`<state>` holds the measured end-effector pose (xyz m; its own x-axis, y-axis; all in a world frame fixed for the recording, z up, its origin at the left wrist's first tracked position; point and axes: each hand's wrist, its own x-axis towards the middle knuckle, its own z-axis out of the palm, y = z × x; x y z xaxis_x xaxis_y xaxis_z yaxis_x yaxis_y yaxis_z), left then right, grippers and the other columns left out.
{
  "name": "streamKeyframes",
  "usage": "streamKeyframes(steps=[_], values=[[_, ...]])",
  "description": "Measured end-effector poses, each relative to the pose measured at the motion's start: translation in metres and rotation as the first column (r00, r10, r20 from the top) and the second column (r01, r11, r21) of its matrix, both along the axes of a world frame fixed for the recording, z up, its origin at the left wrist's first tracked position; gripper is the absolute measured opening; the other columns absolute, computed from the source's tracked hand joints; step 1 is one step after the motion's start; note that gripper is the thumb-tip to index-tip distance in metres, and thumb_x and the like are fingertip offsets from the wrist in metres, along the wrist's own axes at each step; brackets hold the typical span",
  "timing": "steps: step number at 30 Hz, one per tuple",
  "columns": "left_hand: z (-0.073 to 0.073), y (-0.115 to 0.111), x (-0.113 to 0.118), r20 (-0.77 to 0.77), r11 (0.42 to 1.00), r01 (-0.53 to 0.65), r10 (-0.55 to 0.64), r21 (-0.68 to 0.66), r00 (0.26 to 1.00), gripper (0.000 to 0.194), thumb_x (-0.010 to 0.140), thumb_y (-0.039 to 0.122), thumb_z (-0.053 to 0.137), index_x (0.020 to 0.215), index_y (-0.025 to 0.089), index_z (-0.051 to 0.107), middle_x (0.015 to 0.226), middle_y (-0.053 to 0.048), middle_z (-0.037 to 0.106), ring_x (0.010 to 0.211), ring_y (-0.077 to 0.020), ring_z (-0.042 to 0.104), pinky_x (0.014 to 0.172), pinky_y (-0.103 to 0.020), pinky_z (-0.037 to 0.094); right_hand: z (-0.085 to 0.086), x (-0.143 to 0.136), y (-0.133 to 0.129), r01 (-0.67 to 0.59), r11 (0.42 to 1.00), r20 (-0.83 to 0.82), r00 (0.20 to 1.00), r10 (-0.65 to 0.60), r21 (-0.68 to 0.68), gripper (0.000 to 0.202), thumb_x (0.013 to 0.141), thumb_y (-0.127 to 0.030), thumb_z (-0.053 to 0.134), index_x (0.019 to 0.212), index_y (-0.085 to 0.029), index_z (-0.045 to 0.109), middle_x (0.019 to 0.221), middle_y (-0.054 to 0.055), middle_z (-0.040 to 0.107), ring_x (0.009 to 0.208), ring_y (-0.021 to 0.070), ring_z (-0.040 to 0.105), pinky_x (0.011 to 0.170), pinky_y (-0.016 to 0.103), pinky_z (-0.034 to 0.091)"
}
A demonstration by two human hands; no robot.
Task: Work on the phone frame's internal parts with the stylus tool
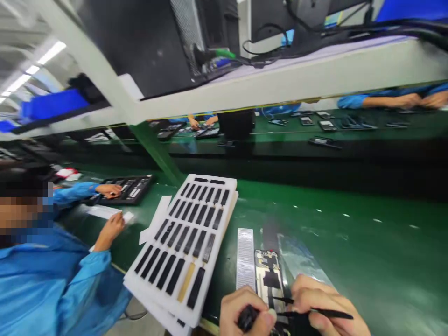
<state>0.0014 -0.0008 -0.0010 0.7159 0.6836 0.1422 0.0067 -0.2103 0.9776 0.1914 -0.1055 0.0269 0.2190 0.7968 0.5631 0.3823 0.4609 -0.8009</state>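
Observation:
At the bottom edge, my left hand (pixel 245 311) pinches a small black part. My right hand (pixel 324 308) grips black tweezers (pixel 315 311) whose tips point left toward that part. Both hands hover over the near end of an opened phone frame (pixel 269 279) lying on the green bench (pixel 350 247). A white paper strip (pixel 245 257) lies just left of the phone. Further left sits a white foam tray (pixel 182 242) with several black strips in slots and one yellowish slot.
A co-worker in a blue coat (pixel 52 275) sits at my left, hands near a black parts tray (pixel 129 189). A dark conveyor lane (pixel 315 163) runs across the back, with phones (pixel 325 125) and other people's hands beyond. A white shelf beam (pixel 280 84) hangs overhead.

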Motion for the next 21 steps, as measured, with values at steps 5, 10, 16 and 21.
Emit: streamKeyframes(steps=[5,10,16,21], values=[[0.006,-0.006,0.006,-0.016,0.992,-0.031,0.030,-0.118,0.999,0.033,0.086,0.043,0.070,0.065,0.018,0.063,0.057,0.001,0.051,0.055,-0.0102,0.041,0.056,-0.026,0.028,-0.004,0.001,-0.007,-0.032,0.999,-0.010,0.999,0.032,-0.003,0.027,0.107,-0.043,0.042,0.110,-0.025,0.063,0.076,0.006,0.066,0.065,0.0178,0.063,0.057,0.026,0.051],[0.016,-0.008,0.012,-0.066,0.992,-0.011,0.003,-0.122,0.998,0.039,0.089,0.044,0.067,0.061,0.018,0.059,0.056,0.002,0.047,0.056,-0.0104,0.041,0.057,-0.026,0.029,-0.020,0.002,-0.020,-0.043,0.999,-0.044,0.998,0.042,-0.021,0.025,0.107,-0.039,0.042,0.115,-0.025,0.061,0.080,0.008,0.069,0.071,0.0205,0.063,0.060,0.030,0.052],[0.019,-0.016,0.011,-0.185,0.924,-0.109,0.043,-0.368,0.982,0.041,0.089,0.051,0.066,0.068,0.017,0.059,0.057,0.002,0.049,0.043,-0.0050,0.033,0.044,-0.022,0.023,-0.015,0.000,-0.015,0.016,1.000,-0.033,0.999,-0.016,-0.002,0.024,0.107,-0.032,0.042,0.115,-0.023,0.062,0.081,0.008,0.072,0.070,0.0205,0.065,0.060,0.030,0.055],[0.017,-0.013,0.010,-0.170,0.739,-0.171,0.078,-0.652,0.982,0.048,0.081,0.056,0.075,0.066,0.016,0.052,0.052,0.005,0.048,0.037,-0.0009,0.028,0.040,-0.017,0.018,-0.025,0.001,-0.018,0.186,0.983,-0.091,0.979,-0.185,0.001,0.023,0.105,-0.031,0.049,0.106,-0.023,0.070,0.084,0.008,0.075,0.073,0.0215,0.071,0.063,0.031,0.060]])
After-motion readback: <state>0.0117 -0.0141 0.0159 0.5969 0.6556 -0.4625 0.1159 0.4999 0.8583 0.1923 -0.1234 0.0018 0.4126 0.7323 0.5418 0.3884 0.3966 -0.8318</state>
